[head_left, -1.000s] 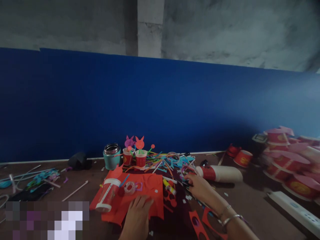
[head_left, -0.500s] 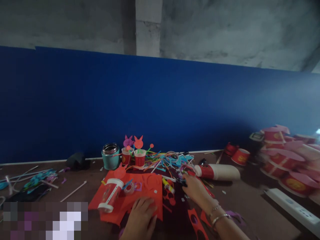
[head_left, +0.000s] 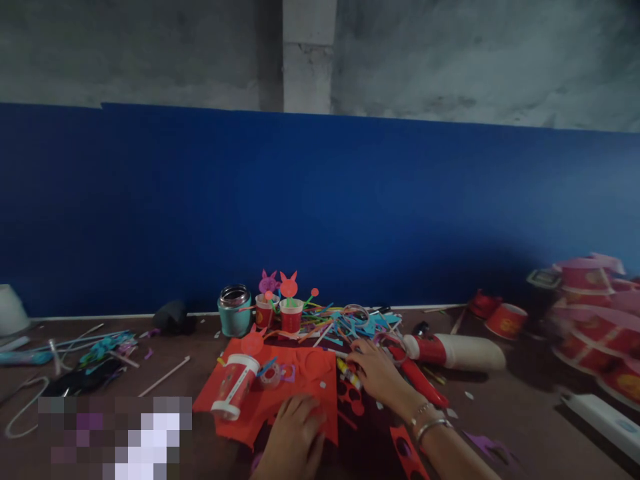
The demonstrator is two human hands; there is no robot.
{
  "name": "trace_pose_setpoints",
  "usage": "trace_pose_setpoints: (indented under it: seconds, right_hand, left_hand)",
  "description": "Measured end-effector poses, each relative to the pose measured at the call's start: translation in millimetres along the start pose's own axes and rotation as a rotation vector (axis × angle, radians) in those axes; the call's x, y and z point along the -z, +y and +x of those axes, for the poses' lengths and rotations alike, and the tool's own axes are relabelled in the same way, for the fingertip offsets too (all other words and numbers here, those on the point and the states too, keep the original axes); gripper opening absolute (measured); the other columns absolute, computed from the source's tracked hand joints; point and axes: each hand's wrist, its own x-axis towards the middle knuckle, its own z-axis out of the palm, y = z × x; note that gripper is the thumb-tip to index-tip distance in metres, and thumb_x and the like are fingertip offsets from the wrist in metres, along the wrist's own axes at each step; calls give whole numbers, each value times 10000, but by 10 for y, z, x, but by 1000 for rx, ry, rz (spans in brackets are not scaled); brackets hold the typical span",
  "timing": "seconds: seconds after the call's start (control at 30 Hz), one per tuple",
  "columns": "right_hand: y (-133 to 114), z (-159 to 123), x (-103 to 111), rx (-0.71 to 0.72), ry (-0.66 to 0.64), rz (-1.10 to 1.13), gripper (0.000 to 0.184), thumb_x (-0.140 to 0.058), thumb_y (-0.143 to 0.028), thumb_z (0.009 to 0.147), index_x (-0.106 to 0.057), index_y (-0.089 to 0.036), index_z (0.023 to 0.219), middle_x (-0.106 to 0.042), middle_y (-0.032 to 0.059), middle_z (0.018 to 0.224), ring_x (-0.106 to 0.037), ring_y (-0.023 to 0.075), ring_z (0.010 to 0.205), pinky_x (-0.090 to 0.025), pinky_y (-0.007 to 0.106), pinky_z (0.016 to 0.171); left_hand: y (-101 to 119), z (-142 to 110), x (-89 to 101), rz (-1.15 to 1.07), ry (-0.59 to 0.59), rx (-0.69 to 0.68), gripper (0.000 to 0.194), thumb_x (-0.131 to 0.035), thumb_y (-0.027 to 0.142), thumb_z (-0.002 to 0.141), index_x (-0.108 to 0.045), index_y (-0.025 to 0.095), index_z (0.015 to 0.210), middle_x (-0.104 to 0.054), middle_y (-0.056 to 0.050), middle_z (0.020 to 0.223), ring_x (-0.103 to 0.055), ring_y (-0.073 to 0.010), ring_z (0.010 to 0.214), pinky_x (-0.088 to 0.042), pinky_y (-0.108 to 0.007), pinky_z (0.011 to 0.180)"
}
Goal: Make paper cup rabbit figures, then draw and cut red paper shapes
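My left hand lies with fingers stretched out on a red paper sheet. Left of it, a red and white paper cup rests tilted on its side, with a red animal-head cutout at its far end. A clear tape roll is on the sheet too. Over the craft clutter, my right hand has its fingers apart and nothing visible in them; the fingertips are by a yellow and white tube. A long red object lies just right of that hand.
A teal metal jar and two paper cups with animal figures stand at the back. Coloured straws heap beside them. To the right are a white bottle, stacked red cups and a power strip.
The view has swung slightly left. My right hand has shifted left from the dark object and pink ring toward the yellow tube, fingers spreading. My left hand stays on the red paper.
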Motion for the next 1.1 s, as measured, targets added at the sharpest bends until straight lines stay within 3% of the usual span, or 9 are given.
trace_pose_setpoints:
  seconds: [0.13, 0.3, 0.47, 0.73, 0.83, 0.9, 0.97, 1.03, 1.1]
  right_hand:
    - [36, 12, 7, -24, -4, -12, 268, -468, -69, 730, -682, -207, 814, -585, 62, 1061, -505, 223, 1035, -387, 336, 850]
    - [76, 19, -6, -30, -12, -1, 272, -483, -108, 754, -683, -213, 906, -575, 74, 1099, -509, 226, 1035, -385, 333, 871]
    - [120, 47, -42, -65, -14, 48, 186, -517, -94, 718, -667, -181, 784, -594, 71, 1008, -530, 214, 977, -396, 309, 846]
    - [99, -7, 13, -42, 159, 227, 138, -542, -76, 708, -622, -184, 676, -610, 54, 934, -549, 197, 924, -407, 309, 841]
    - [-82, -101, 139, 80, 272, 287, 136, -548, -91, 738, -623, -197, 696, -607, 56, 984, -538, 197, 956, -404, 316, 861]
    - [-245, -183, 224, 181, 297, 289, 148, -522, -115, 787, -629, -208, 744, -609, 60, 982, -532, 199, 957, -406, 330, 862]
    - [-393, -260, 285, 299, 277, 267, 156, -520, -119, 799, -637, -222, 795, -612, 56, 992, -526, 202, 965, -403, 350, 869]
    - [-482, -316, 310, 373, 232, 244, 162, -527, -116, 801, -642, -229, 820, -607, 49, 1026, -511, 206, 1004, -398, 359, 881]
    - [-490, -344, 301, 388, 207, 246, 174, -539, -113, 797, -652, -239, 838, -601, 41, 1048, -500, 207, 1034, -392, 360, 894]
  left_hand:
    - [7, 11, 16, 6, -19, 16, 257, -558, 127, 742, -646, 233, 959, -672, -43, 1034, -595, -227, 980, -492, -368, 838]
    - [8, 11, 12, -2, -13, 10, 264, -569, 130, 737, -638, 232, 970, -673, -41, 1028, -597, -219, 971, -493, -362, 839]
    - [-3, 10, -2, 16, 3, -6, 270, -557, 120, 732, -645, 223, 966, -679, -46, 1009, -603, -217, 951, -499, -349, 818]
    - [-14, 14, 33, -92, -6, 43, 302, -519, 126, 766, -651, 225, 1019, -660, -86, 1078, -591, -245, 1008, -495, -410, 849]
    - [23, 84, 49, -420, 66, 260, 253, -493, 243, 839, -638, 221, 1044, -655, -98, 1084, -590, -228, 1014, -478, -392, 872]
    - [75, 171, 47, -772, 86, 553, 308, -451, 367, 869, -617, 192, 1059, -684, -97, 963, -644, -200, 839, -521, -331, 722]
    - [140, 280, 48, -1153, 27, 882, 396, -393, 448, 881, -595, 162, 1065, -686, -65, 768, -621, -157, 563, -470, -257, 486]
    - [202, 393, 54, -1490, -61, 1095, 355, -433, 422, 869, -610, 133, 976, -669, -50, 664, -581, -124, 470, -408, -211, 430]
    - [243, 490, 58, -1661, -49, 1147, 174, -554, 274, 806, -622, 121, 851, -677, -56, 665, -613, -115, 530, -440, -195, 506]
